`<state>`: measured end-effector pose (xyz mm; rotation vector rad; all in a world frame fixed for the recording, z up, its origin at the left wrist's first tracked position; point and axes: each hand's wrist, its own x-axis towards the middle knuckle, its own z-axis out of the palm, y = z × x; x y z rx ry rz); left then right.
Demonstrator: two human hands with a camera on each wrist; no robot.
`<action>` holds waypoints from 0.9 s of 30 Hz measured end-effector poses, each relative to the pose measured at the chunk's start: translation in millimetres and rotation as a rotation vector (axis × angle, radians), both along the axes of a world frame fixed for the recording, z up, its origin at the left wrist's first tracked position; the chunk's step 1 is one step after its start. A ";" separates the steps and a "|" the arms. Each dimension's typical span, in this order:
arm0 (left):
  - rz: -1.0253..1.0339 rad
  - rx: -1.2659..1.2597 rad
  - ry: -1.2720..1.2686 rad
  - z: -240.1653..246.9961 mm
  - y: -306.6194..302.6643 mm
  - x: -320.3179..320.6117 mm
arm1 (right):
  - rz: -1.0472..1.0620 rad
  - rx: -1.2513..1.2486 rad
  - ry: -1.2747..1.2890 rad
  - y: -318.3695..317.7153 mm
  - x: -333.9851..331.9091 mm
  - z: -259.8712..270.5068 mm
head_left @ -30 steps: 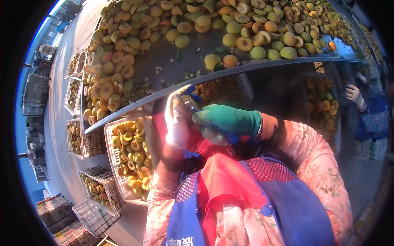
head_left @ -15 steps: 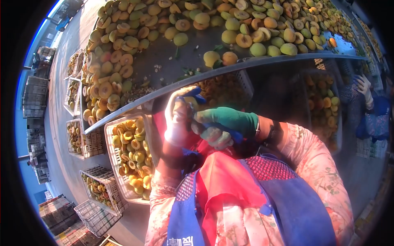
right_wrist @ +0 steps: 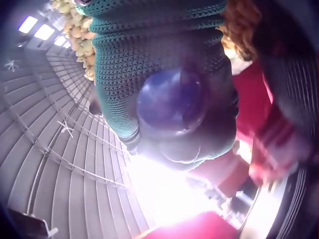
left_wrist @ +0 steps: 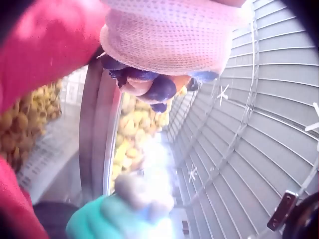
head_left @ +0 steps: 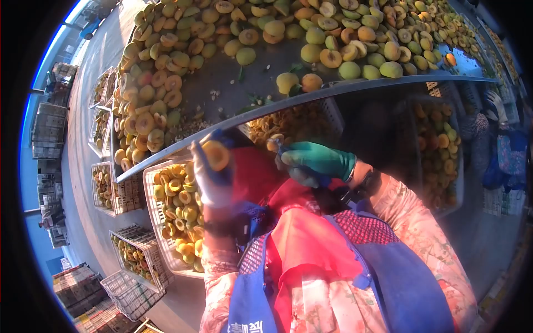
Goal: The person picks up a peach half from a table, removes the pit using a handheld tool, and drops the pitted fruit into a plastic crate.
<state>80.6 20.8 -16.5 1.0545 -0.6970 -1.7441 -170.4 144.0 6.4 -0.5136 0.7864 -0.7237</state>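
Note:
My left hand, in a white glove with blue fingers, holds a yellow peach half with its cut face showing and a hollow in the middle. It is raised beside the near rim of the table, over the edge of a crate of halves. In a green glove, my right hand grips a small metal-tipped tool in front of my chest. A small brownish piece sits at the tool's tip. In the right wrist view a rounded blue thing shows at the palm; the glove hides the rest.
Many peach halves lie heaped on the metal table, whose raised rim crosses in front of me. White crates of halves stand at left. Under the table is a crate of orange-brown pieces. Another worker stands at right.
My hands were together at the fruit; now they are apart. The left hand has moved left with the peach half, while the right has drawn slightly right with the tool.

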 end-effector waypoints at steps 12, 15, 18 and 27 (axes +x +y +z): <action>-0.238 -0.755 -1.299 59.2 -40.4 64.9 | 0.217 -0.480 1.019 -6.4 -11.7 -83.9; -0.678 -1.035 -1.328 72.7 -82.3 -28.4 | 0.179 -0.464 0.987 -5.7 -15.1 -92.6; -1.032 -1.071 -1.355 43.2 -128.2 -83.1 | 0.128 -0.440 0.956 0.8 -21.0 -82.5; -1.209 -1.015 -1.354 34.8 -152.2 -106.2 | 0.078 -0.597 1.011 -3.4 -20.5 -117.5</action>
